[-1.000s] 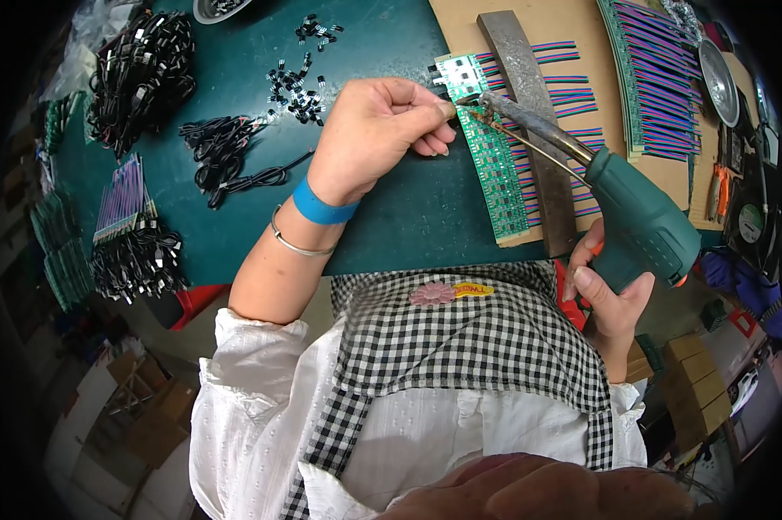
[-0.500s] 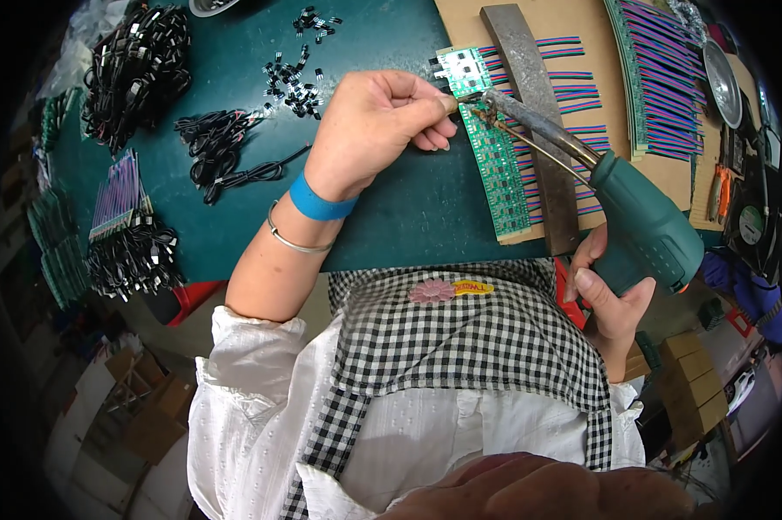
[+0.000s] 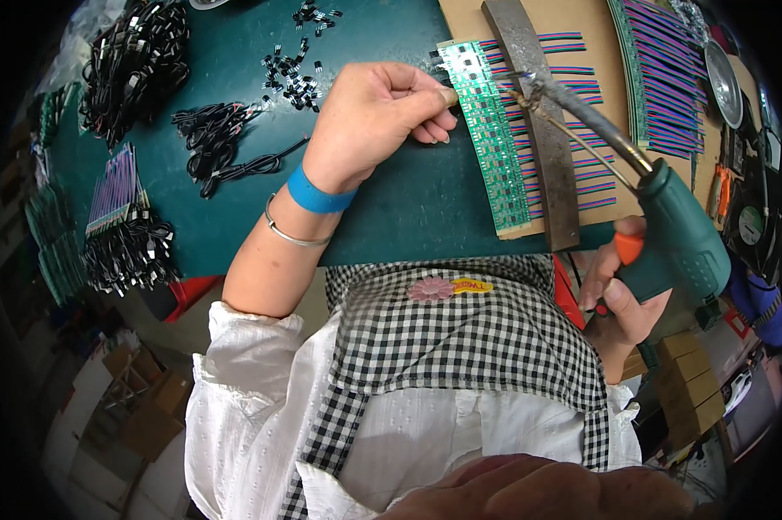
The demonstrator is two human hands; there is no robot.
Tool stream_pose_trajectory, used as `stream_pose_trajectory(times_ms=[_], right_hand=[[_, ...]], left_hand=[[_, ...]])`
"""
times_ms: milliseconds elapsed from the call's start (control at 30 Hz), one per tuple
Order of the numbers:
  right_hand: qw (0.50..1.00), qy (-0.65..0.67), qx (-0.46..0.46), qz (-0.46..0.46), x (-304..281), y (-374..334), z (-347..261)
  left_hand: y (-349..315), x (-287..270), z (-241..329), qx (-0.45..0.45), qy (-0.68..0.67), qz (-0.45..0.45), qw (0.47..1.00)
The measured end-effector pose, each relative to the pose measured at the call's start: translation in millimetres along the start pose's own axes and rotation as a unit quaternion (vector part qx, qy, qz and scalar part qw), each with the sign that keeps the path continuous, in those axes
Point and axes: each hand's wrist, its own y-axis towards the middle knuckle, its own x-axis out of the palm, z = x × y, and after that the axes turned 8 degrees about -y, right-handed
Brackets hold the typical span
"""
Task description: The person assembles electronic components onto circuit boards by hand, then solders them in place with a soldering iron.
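**Soldering gun and wired circuit-board panel at a green worktop**

The left hand (image 3: 378, 113) is pressing its thumb and index finger together beside the left edge of a green circuit-board panel (image 3: 495, 156); whether something thin is lying between the fingertips, one cannot tell. The other fingers are curling in toward the palm. A blue wristband (image 3: 317, 192) and a metal bangle (image 3: 291, 232) are encircling that arm.

The right hand (image 3: 621, 308) is gripping the handle of a green soldering gun (image 3: 677, 230), its fingers lying near the orange trigger (image 3: 628, 249). The gun's long barrel is slanting up and leftward, its tip pointing toward the panel's right edge; contact is not showing clearly.

The panel is lying along the left margin of a cardboard sheet (image 3: 465, 16). Multicoloured ribbon wires (image 3: 563, 36) are extending rightward from it, and a dark metal bar (image 3: 538, 121) is resting across them. Farther right, a second row of wired boards (image 3: 625, 78) is lying near a metal dish (image 3: 723, 84).

To the left, small black components (image 3: 291, 78) are lying scattered above a small bundle of black cables (image 3: 213, 139); a larger cable heap (image 3: 140, 69) is occupying the far left.
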Motion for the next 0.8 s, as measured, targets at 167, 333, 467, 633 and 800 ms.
stream_pose_trajectory(times_ms=[167, 333, 467, 633, 800], right_hand=[[0.999, -0.022, -0.043, 0.024, -1, 3, 4], [0.999, 0.005, -0.024, 0.022, 3, 3, 3], [1.000, 0.016, -0.026, 0.008, 0, 4, 3], [0.998, 0.040, -0.048, -0.007, -7, 4, 7], [0.997, 0.044, -0.059, -0.017, -6, 6, 7]], left_hand=[[1, 0, 0, -0.003, -0.004, 0.001, 1.000], [-1, -4, 1, 0.002, -0.002, -0.001, 1.000], [-9, -17, 13, 0.012, 0.021, -0.001, 1.000], [-20, -64, 30, 0.206, 0.180, 0.223, 0.936], [-22, -81, 21, 0.299, 0.451, 0.272, 0.796]])
